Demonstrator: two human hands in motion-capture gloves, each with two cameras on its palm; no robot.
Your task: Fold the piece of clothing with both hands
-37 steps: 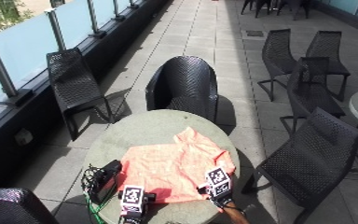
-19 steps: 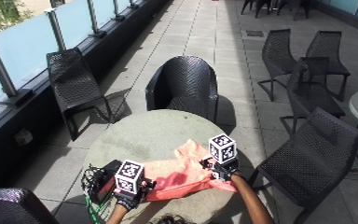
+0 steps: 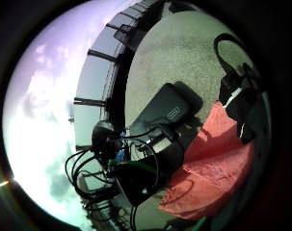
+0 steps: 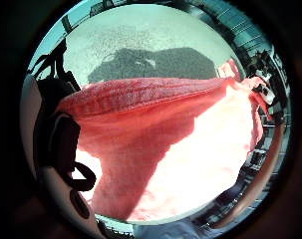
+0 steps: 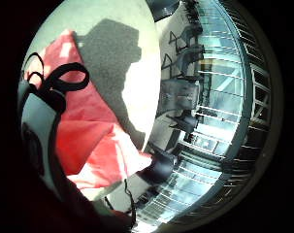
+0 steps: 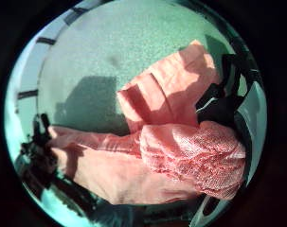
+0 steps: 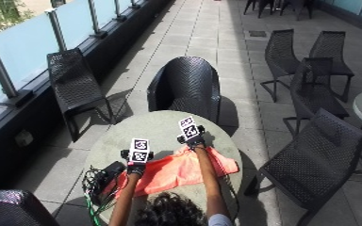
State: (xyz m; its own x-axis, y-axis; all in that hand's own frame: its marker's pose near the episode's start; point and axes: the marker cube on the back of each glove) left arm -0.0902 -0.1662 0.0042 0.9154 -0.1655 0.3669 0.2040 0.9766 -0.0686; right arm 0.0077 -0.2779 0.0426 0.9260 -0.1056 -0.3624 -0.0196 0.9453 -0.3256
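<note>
Nearest you, the orange garment [image 7: 181, 172] lies across the near half of the round bench [image 7: 162, 125], its far edge lifted. Your left hand [image 7: 137, 165] grips that edge at the left, fingers curled round the cloth; your right hand [image 7: 193, 140] holds a bunched fold further out. Just left of the cloth sits a black box [image 7: 109, 172] with a tangle of cables [image 7: 93, 181], touching the garment's corner. Beyond the bench stands a black wicker chair [image 7: 184, 87].
</note>
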